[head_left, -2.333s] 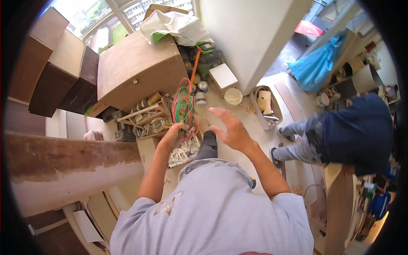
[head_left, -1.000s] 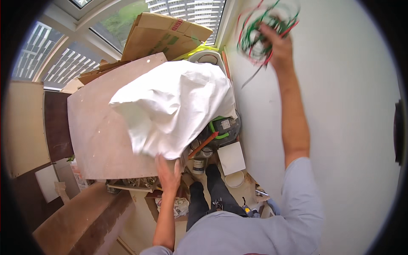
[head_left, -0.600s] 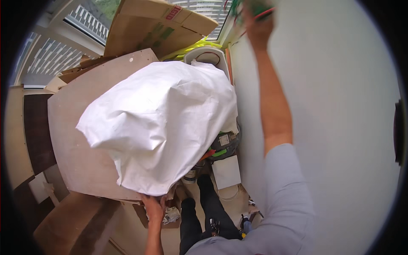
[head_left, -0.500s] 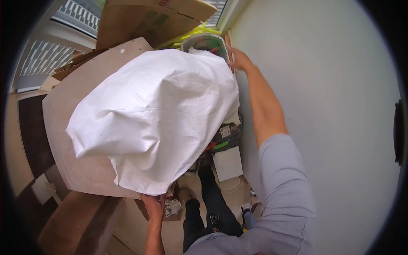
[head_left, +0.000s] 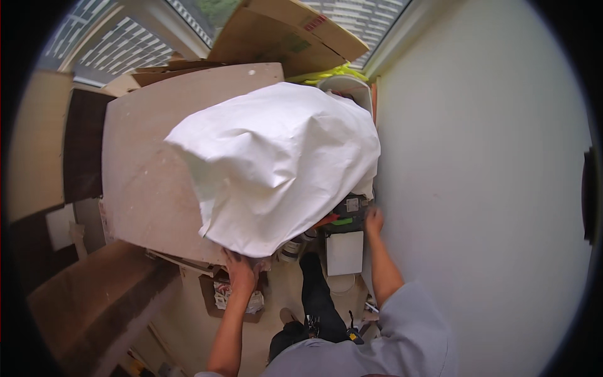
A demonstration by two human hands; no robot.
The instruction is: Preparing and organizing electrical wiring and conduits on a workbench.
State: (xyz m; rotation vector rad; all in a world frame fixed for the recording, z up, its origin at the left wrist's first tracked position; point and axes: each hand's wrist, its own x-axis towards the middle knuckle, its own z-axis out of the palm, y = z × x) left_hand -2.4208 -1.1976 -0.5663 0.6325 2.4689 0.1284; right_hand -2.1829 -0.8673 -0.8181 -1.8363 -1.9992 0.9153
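A large white cloth (head_left: 282,151) lies draped in folds over part of a broad pale brown board (head_left: 151,169). My left hand (head_left: 242,273) is at the board's near edge, just below the cloth's lower hem; its fingers lie over the edge and the thumb side is partly hidden. Close to the wall, my right hand (head_left: 374,220) is curled and slightly blurred, beside a dark case (head_left: 353,206) under the cloth's right side. Whatever the right fingers may hold cannot be made out.
A cardboard sheet (head_left: 282,38) leans by the window. Behind the cloth stands a grey bin (head_left: 352,85) near yellow strips (head_left: 333,73). A plain wall (head_left: 483,176) bounds the right. A white box (head_left: 345,253), tins (head_left: 290,250) and a cardboard box (head_left: 210,300) stand near my legs.
My right hand has come back from the bin's far side toward me, beside the dark case. My left hand stays at the board's edge. The whole view has shifted, and the cloth's left end looks drawn in.
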